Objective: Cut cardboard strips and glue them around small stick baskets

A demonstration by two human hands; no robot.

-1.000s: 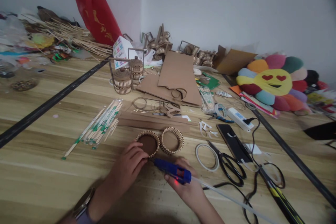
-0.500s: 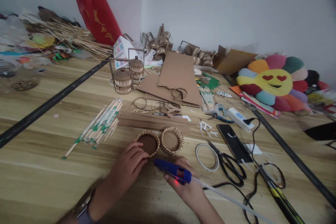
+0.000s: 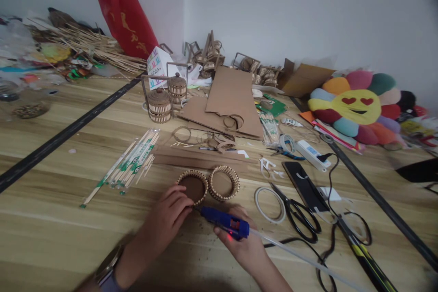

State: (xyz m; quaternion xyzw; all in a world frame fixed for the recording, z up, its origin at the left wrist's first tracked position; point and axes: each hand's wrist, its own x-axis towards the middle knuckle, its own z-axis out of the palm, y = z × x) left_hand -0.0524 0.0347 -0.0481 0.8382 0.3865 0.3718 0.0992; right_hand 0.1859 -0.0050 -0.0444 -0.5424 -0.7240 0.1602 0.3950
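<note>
My right hand is wrapped round a blue hot glue gun, which glows red on its underside. A long translucent glue stick runs out of its back end. The nozzle points left, close to the near rim of a round basket made of short wooden sticks with a dark brown floor. My left hand grips this basket at its left and near side, and the fingertips hide part of the rim. A second stick basket, with a lighter floor, stands against it on the right.
Right of the hands lie a tape roll, black scissors, a phone and a cable. Packs of sticks lie to the left. Cardboard sheets and finished lidded baskets stand farther back.
</note>
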